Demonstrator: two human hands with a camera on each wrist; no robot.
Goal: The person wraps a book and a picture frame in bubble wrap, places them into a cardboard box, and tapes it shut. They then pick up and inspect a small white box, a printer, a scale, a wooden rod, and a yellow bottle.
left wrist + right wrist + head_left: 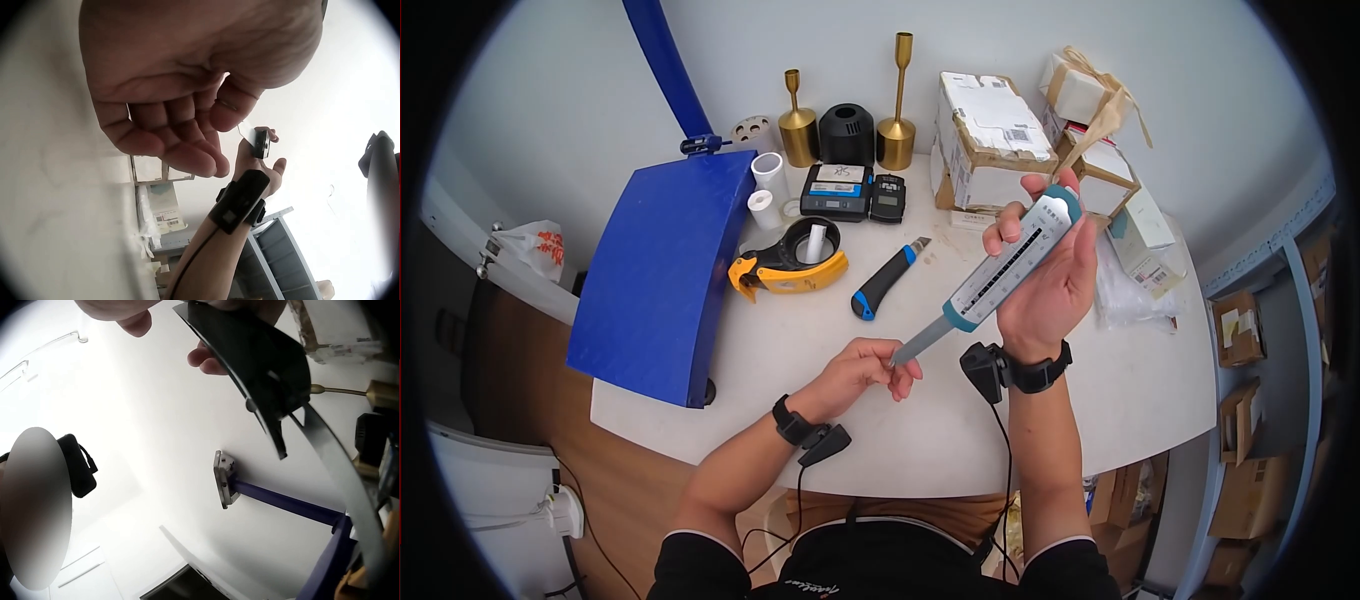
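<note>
teal-and-white sleeve (pixel 1013 268) is held up over the white table (pixel 920 440) in the right hand (pixel 1050 295): palm turned up, fingers curled over one long edge, thumb along the other, so it's gripped. grey strip (pixel 922 340) comes out of the sleeve's lower end. left hand (pixel 855 375) is at the strip's free end, thumb and fingertips pinching it; exact contact is partly hidden by the thumb in the left wrist view.

main relation: sleeve and strip share one long axis, diagonal in the head view, upper right at the right hand to lower left at the left hand. from the left fingers the sleeve lies up and to the right, with a bare stretch of strip between, so the hands are apart. right hand is on the sleeve; left is nearer the strip's tip. judging by this, a pull or push needs to go along that line; going off-axis would probably flex the strip, which looks thin and bowed in the right wrist view.

utility knife (pixel 888 280) lies on the table to the left of the sleeve, blade end pointing away from the person, neither hand touching it. sleeve markings too small to read.
</note>
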